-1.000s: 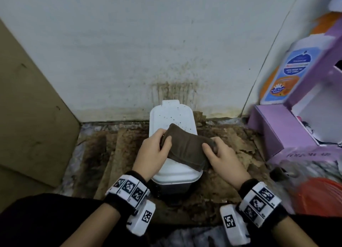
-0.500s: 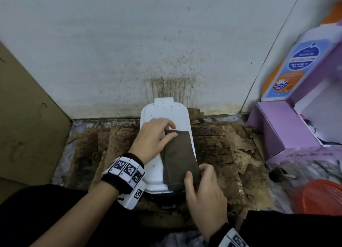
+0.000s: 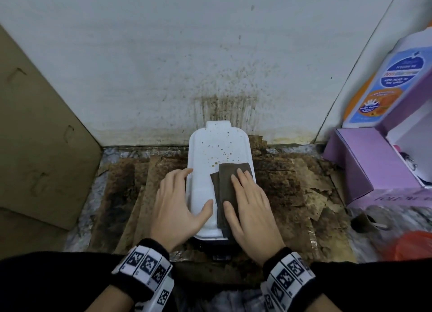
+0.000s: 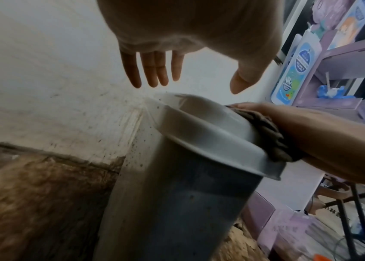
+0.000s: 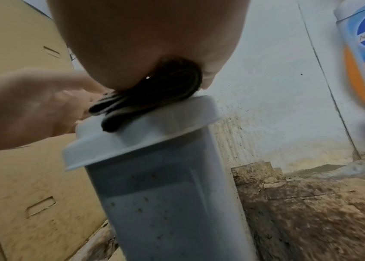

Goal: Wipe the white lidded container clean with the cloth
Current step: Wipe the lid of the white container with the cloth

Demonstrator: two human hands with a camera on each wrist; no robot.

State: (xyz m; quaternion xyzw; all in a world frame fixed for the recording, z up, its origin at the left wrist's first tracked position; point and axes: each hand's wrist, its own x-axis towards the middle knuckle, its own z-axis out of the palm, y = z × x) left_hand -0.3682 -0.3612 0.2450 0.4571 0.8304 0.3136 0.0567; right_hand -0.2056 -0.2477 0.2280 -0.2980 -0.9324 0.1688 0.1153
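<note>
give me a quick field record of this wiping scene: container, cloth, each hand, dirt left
container: white lidded container, upright on stained cardboard by the wall
cloth: folded brown cloth lying flat on the near right part of the lid
right hand: right hand pressing flat on the cloth, fingers straight
left hand: left hand open at the lid's left edge, thumb on the lid
dirt left: brown specks on the far half of the lid, near half looks clean
nearby: purple box at right

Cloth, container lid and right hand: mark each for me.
cloth (image 3: 228, 183): head view, on the folded brown fabric left of the fingers.
container lid (image 3: 210, 148): head view, on its speckled far half.
right hand (image 3: 251, 208): head view, on the back of the hand.
</note>
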